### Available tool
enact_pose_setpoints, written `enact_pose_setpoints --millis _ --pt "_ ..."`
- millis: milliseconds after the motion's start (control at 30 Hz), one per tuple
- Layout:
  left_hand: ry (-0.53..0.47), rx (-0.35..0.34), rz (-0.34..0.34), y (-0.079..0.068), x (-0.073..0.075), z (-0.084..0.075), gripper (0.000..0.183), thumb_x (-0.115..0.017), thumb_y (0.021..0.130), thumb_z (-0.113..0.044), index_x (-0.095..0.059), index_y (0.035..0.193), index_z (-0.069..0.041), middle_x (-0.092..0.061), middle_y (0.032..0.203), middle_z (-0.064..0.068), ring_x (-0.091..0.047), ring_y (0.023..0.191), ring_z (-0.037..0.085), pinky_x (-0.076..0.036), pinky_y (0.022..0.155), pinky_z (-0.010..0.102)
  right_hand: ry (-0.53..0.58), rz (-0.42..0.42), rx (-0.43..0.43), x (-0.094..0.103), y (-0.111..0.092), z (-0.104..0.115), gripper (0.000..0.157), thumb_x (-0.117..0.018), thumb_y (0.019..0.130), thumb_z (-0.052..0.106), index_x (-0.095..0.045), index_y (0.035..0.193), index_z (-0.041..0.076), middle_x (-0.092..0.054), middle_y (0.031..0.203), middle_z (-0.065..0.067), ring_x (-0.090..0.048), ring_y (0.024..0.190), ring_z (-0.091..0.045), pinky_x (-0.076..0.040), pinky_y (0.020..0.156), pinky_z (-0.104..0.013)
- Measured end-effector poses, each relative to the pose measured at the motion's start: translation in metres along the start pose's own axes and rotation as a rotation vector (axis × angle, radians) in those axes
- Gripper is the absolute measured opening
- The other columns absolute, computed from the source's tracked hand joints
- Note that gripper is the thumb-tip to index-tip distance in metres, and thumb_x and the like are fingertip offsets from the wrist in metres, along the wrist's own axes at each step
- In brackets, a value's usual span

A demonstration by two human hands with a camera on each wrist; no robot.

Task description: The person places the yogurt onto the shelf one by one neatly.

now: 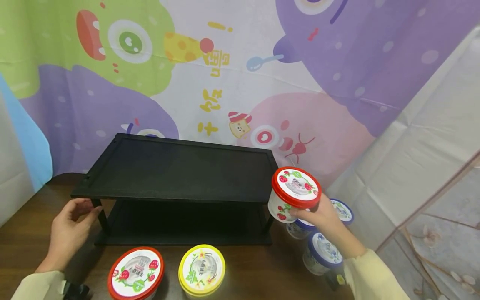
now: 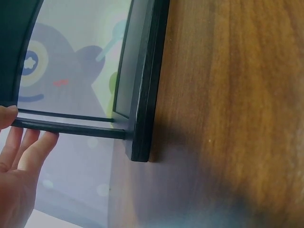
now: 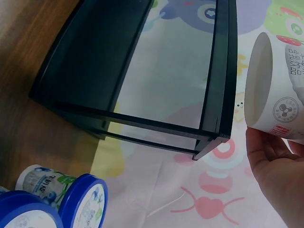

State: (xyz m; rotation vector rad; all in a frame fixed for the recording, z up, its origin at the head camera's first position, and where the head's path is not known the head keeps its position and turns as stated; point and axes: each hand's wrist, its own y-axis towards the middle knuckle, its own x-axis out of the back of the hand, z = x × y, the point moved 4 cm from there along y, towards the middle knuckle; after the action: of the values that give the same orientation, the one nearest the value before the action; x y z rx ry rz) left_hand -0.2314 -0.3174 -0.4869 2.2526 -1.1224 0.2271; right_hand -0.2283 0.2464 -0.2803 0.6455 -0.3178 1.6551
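My left hand (image 1: 71, 227) pinches the left front post (image 2: 71, 129) of a black two-tier shelf (image 1: 183, 171), thumb on one side and fingers on the other in the left wrist view. With my right hand (image 1: 322, 221) I grip a white tub with a red strawberry lid (image 1: 296, 189), held up beside the shelf's right front corner. Its round base faces the right wrist camera. On the table in front of the shelf stand a second red-lidded tub (image 1: 136, 273) and a yellow-lidded tub (image 1: 201, 270).
Several blue-lidded tubs (image 1: 323, 252) stand to the right of the shelf, partly hidden by my right arm. Behind the shelf hangs a cartoon-printed cloth (image 1: 232, 75). Under everything is a brown wooden table (image 1: 240, 271).
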Motion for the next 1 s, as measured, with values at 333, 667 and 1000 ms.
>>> enact_pose_setpoints --millis 333,667,1000 --pt "-0.003 0.017 0.005 -0.006 0.006 -0.022 0.028 -0.067 0.086 -0.022 -0.055 0.106 -0.007 -0.051 0.090 -0.024 -0.045 0.081 -0.020 -0.039 0.062 -0.001 0.029 0.015 0.084 -0.008 0.004 0.004 0.065 -0.072 0.077 0.017 -0.037 0.130 0.006 -0.051 0.128 -0.014 -0.050 0.115 -0.029 -0.052 0.086 -0.043" --pt "-0.082 0.046 -0.010 -0.014 0.016 -0.069 0.024 -0.065 0.084 -0.003 -0.054 0.105 0.003 -0.046 0.083 -0.032 -0.044 0.078 -0.021 -0.036 0.065 -0.003 0.068 0.040 0.156 -0.012 0.010 0.008 0.062 -0.070 0.076 0.013 -0.038 0.129 0.003 -0.052 0.125 -0.017 -0.052 0.108 -0.011 -0.052 0.085 -0.040" --pt "-0.024 0.008 -0.020 -0.005 0.003 -0.021 0.027 -0.067 0.086 -0.017 -0.055 0.108 -0.006 -0.049 0.090 -0.029 -0.047 0.082 -0.019 -0.039 0.066 -0.002 0.055 0.051 0.106 -0.019 0.012 0.015 0.067 -0.071 0.076 0.016 -0.035 0.131 0.007 -0.049 0.130 -0.014 -0.048 0.119 -0.034 -0.050 0.089 -0.047"
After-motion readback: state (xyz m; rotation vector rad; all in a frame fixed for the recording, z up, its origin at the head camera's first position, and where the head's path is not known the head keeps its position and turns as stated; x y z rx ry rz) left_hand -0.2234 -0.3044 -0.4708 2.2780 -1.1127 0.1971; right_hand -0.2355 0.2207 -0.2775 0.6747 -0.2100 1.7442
